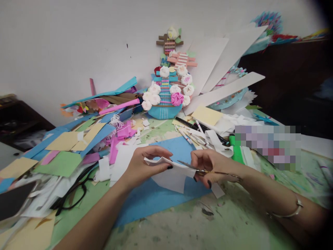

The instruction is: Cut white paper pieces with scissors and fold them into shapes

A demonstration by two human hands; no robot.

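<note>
White paper [180, 169] sits pinched in the left hand's fingers [169, 161] above the blue sheet [158, 201]; the right hand's fingers [199, 170] grip scissors [201, 171] at its edge. No writing is readable.

Single head camera here, worn on person's head, looked forward and down over tabletop [171, 222]! Both hands, left [149, 161] and right [212, 166], sat close, mid-view; forearms entered from lower corners. Wall [78, 45] filled top, farther off. Just one view, so nothing shared with another.
</note>
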